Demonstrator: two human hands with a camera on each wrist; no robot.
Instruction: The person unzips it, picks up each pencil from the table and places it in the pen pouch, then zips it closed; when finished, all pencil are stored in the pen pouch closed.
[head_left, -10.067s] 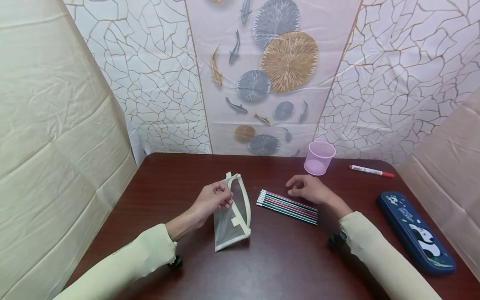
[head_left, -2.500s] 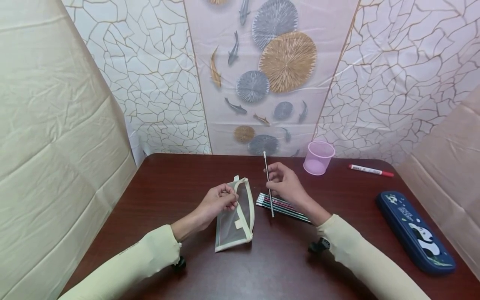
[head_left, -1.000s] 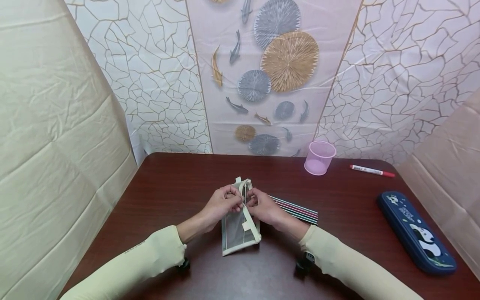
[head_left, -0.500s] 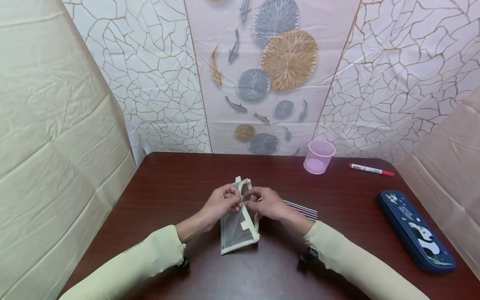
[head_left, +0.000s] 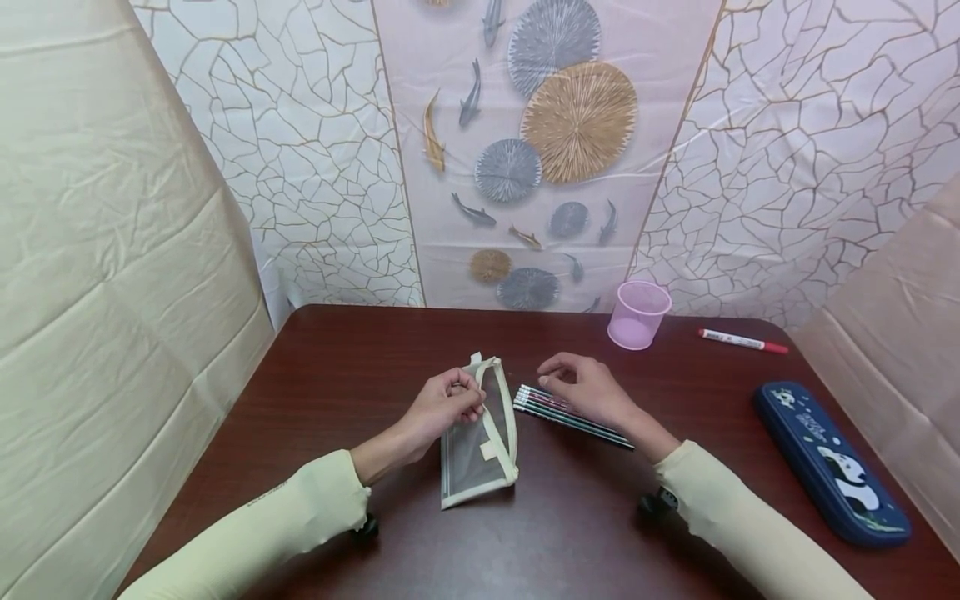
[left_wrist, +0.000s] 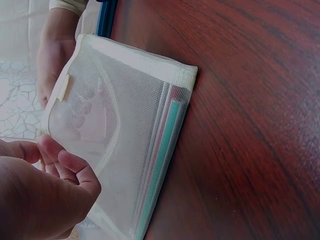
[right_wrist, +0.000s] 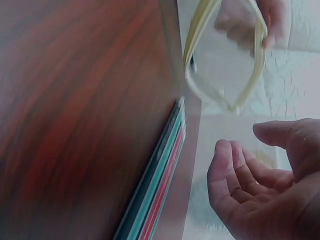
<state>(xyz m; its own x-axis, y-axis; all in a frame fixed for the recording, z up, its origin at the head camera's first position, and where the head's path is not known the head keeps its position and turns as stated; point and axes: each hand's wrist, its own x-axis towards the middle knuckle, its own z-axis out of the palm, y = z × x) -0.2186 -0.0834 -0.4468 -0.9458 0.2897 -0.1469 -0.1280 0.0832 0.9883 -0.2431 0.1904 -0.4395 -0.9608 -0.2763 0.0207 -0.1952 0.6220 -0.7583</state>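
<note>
My left hand [head_left: 448,402] pinches the rim of a cream-edged mesh pencil pouch [head_left: 472,462], which stands unzipped with its mouth facing right. Through the mesh in the left wrist view, pencils [left_wrist: 160,160] lie along the bottom of the pouch [left_wrist: 130,135]. My right hand [head_left: 588,389] hovers over the row of pencils [head_left: 551,408] on the table, thumb and fingers apart with nothing between them. In the right wrist view that hand [right_wrist: 265,185] is beside the striped pencils [right_wrist: 160,185], whose eraser ends point toward the pouch [right_wrist: 255,65].
A pink mesh cup [head_left: 637,317] stands at the back of the dark wooden table [head_left: 352,350]. To its right lies a red-and-white marker [head_left: 742,342]. A navy panda pencil case [head_left: 832,467] rests near the right edge. Cloth hangs around the table.
My right hand has let go of a pencil inside the pouch and moved right, back over the row. The left hand stays on the pouch's rim. Fewer pencils lie on the table than ten seconds ago.
</note>
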